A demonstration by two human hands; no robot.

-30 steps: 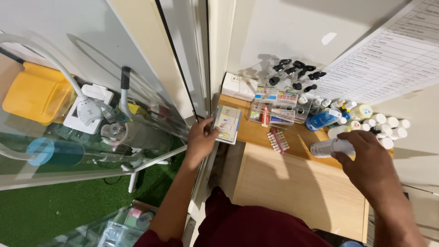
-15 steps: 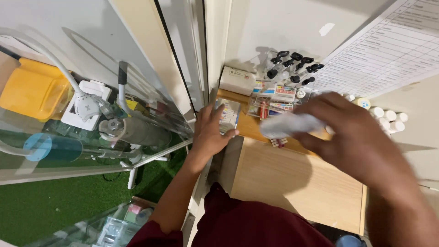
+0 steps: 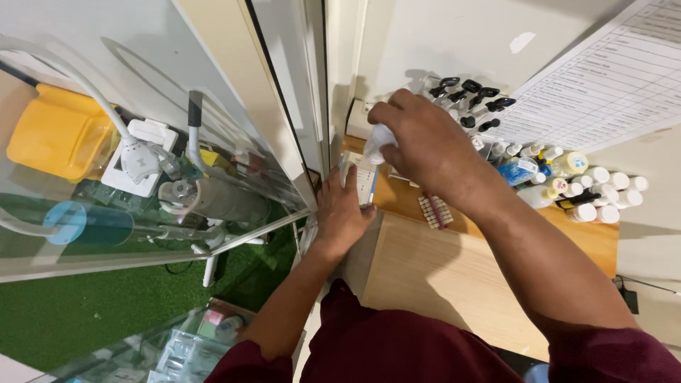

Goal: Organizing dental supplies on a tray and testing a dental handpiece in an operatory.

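My right hand [image 3: 425,149] is closed around a small white plastic bottle [image 3: 379,142], tipped nozzle-down over a small white and blue card-like box [image 3: 363,179]. My left hand [image 3: 342,215] holds that box against the left end of the wooden shelf [image 3: 603,241], fingers wrapped round its lower part. Most of the bottle is hidden inside my right fist.
On the shelf stand several white-capped bottles [image 3: 603,195], black dropper caps [image 3: 472,99] and a strip of small vials [image 3: 434,211]. A printed sheet [image 3: 603,85] hangs on the wall. To the left is a glass tank [image 3: 142,198] with tubing and a yellow box [image 3: 57,135], green turf below.
My right hand has carried the white bottle from the right of the shelf leftwards and up, over the box. My left hand has stayed on the box.
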